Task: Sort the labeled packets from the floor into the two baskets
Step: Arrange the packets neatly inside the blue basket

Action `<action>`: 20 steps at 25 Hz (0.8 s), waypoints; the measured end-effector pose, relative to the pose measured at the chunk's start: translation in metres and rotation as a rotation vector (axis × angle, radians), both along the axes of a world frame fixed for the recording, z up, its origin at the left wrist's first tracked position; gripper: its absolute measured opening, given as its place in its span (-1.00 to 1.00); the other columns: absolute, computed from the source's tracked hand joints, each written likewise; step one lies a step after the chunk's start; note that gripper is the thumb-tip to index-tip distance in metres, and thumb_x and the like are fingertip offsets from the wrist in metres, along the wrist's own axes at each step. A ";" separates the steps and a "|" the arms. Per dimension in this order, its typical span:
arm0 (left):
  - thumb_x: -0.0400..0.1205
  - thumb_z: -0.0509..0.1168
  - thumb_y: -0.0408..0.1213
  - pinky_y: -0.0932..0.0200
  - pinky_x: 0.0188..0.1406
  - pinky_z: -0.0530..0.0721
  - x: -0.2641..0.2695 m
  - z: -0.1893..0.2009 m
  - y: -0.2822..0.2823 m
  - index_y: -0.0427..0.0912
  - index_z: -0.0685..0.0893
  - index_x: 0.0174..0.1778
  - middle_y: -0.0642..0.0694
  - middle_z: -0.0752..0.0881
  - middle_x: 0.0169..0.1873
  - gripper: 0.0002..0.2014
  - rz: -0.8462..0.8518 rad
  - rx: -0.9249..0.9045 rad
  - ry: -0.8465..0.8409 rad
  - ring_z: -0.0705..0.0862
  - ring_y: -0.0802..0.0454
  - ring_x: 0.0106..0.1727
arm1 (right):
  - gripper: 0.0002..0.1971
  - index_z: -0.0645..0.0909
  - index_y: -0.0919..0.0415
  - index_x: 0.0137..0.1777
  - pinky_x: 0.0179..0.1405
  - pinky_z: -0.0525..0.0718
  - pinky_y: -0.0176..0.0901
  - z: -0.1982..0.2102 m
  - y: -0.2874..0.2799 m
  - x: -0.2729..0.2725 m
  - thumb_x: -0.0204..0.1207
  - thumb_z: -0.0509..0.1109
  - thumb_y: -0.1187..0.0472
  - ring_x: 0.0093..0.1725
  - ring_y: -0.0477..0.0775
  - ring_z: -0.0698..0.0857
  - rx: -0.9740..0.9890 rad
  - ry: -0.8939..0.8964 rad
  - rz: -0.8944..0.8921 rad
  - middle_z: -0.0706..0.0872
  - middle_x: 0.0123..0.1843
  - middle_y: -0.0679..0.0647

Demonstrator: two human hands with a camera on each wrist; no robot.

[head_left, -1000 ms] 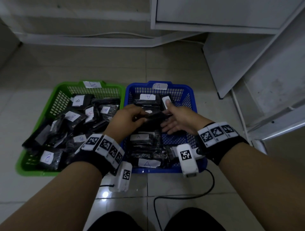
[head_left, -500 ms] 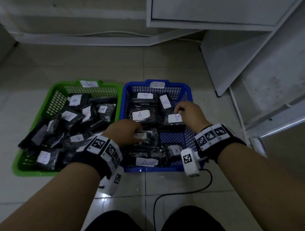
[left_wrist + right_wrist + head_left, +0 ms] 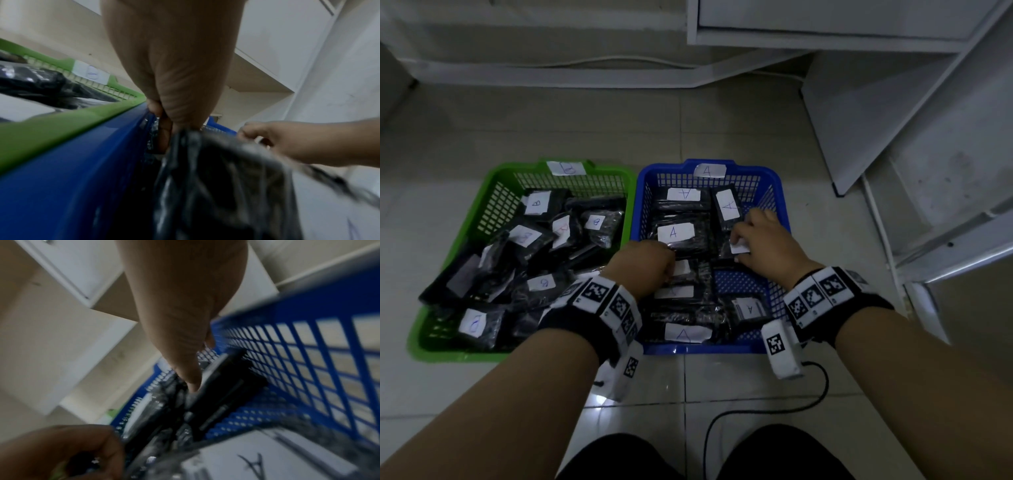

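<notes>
While your head camera looks down on the tiled floor [image 3: 534,116], it shows two mesh plastic baskets side by side: a green basket [image 3: 482,219] tagged B, heaped with black plastic packets [image 3: 541,236] bearing white B labels, and a blue basket [image 3: 779,192] tagged A, holding packets with white A labels [image 3: 676,232]. Both your hands are inside the blue basket. Your left hand [image 3: 643,265] has its fingers curled down onto a packet near the basket's middle; your right hand [image 3: 763,245] rests on a packet [image 3: 726,248] toward the right wall, its fingers bent over the white label there. A black cable [image 3: 763,409] loops on the floor near your knees.

Your left wrist camera adds what the head view hides: the fingers [image 3: 162,138] pinch the crinkled top edge of a black packet [image 3: 222,186], just inside the blue rim [image 3: 72,170], with the green rim [image 3: 41,125] touching alongside. Your right hand [image 3: 304,142] shows beyond, thumb and fingers loosely bent.

Your right wrist camera is blurred. It shows a fingertip [image 3: 191,382] pressing down on a black packet [image 3: 224,386] beside the blue mesh wall [image 3: 308,363]; whether the hand actually grasps it, I cannot tell. An A label [image 3: 252,465] lies in the foreground.
</notes>
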State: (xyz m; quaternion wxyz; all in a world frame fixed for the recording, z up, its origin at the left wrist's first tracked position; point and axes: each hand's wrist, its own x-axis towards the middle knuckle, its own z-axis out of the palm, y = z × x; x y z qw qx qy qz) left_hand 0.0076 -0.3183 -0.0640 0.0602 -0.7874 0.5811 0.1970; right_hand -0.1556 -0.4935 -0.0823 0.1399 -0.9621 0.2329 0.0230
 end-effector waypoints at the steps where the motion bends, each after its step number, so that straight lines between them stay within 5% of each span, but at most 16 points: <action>1: 0.56 0.28 -0.26 0.08 0.10 0.57 0.002 0.001 0.001 -0.02 0.71 -0.01 -0.01 0.67 0.12 -0.84 0.005 0.009 0.038 0.62 -0.04 0.17 | -0.68 0.62 0.14 0.15 0.00 0.43 -0.17 0.006 0.002 0.000 0.39 0.53 0.22 0.20 0.17 0.50 0.119 0.053 0.022 0.50 0.16 0.13; 4: 0.61 0.27 -0.28 0.13 0.19 0.53 0.009 0.004 0.003 -0.09 0.75 0.07 -0.05 0.63 0.18 -0.81 -0.011 0.014 0.136 0.59 -0.03 0.21 | -0.33 0.43 0.03 0.47 0.27 0.56 -0.06 0.014 0.013 -0.005 0.35 0.56 0.11 0.33 0.13 0.48 0.308 0.603 0.216 0.45 0.35 0.10; 6: 0.63 0.30 -0.26 0.21 0.20 0.47 0.007 0.008 0.006 -0.12 0.75 0.14 -0.07 0.57 0.20 -0.79 -0.033 -0.023 0.164 0.57 -0.02 0.23 | -0.18 0.34 0.07 0.50 0.23 0.54 -0.06 0.008 0.024 -0.014 0.26 0.61 -0.02 0.32 0.11 0.41 0.225 0.748 0.284 0.42 0.34 0.08; 10: 0.58 0.39 -0.16 0.27 0.03 0.56 -0.001 0.015 0.015 -0.02 0.74 0.13 0.01 0.68 0.11 -0.78 -0.049 0.019 0.237 0.66 0.08 0.07 | -0.43 0.40 0.21 0.29 -0.10 0.48 -0.20 0.011 0.025 -0.021 0.34 0.55 0.10 0.09 0.08 0.53 0.236 0.477 0.143 0.47 0.06 0.07; 14: 0.57 0.38 -0.10 0.20 0.08 0.63 -0.003 0.014 0.015 0.07 0.74 0.16 0.10 0.74 0.11 -0.76 -0.030 0.072 0.183 0.69 0.12 0.11 | -0.33 0.31 0.24 0.43 0.06 0.60 -0.03 0.014 0.030 -0.011 0.40 0.51 0.04 0.24 0.24 0.54 0.083 0.518 0.095 0.44 0.31 0.22; 18: 0.55 0.39 -0.06 0.16 0.09 0.65 -0.004 0.011 0.010 0.17 0.73 0.14 0.18 0.74 0.11 -0.75 -0.045 0.114 0.098 0.67 0.12 0.16 | -0.27 0.21 0.18 0.39 -0.21 0.56 -0.03 0.007 0.038 -0.010 0.35 0.55 0.10 0.09 0.25 0.63 -0.031 0.407 0.049 0.58 0.20 0.22; 20: 0.56 0.38 -0.06 0.17 0.02 0.60 -0.006 0.010 0.007 0.16 0.71 0.16 0.16 0.72 0.14 -0.75 -0.065 0.137 0.060 0.65 0.09 0.19 | -0.24 0.19 0.15 0.40 -0.14 0.58 0.00 0.006 0.040 -0.012 0.33 0.57 0.07 0.13 0.24 0.60 -0.053 0.376 0.056 0.60 0.19 0.19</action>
